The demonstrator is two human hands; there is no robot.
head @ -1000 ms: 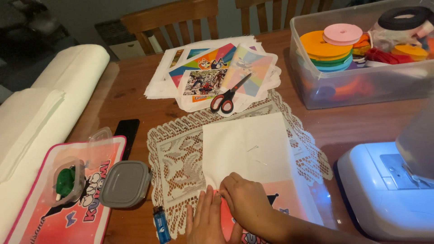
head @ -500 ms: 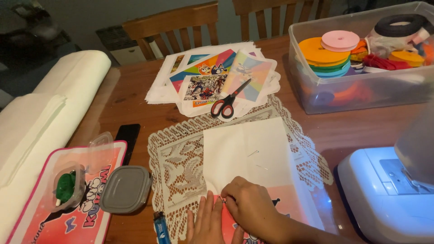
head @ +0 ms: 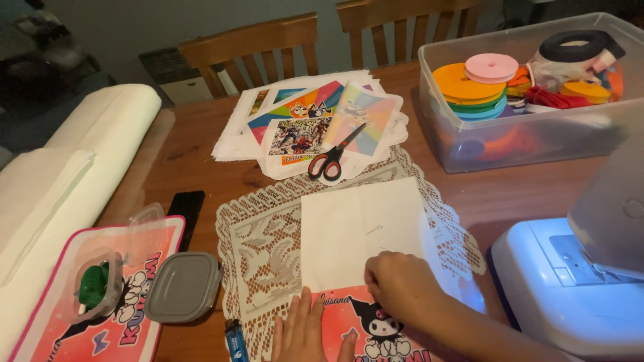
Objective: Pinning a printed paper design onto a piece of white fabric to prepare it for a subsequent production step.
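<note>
Two hands work the white fabric square (head: 359,231) on the lace doily (head: 268,258): the left hand (head: 305,332) lies flat with fingers spread, pinning the pink printed panel (head: 365,322), while the right hand (head: 402,285) curls closed, pinching the square's lower edge.

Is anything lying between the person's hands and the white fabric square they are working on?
Nothing visible does. The right hand rests directly on the lower edge of the white fabric square, and the left hand lies flat just below it on the pink printed piece. The scissors lie apart, further up the table.
</note>
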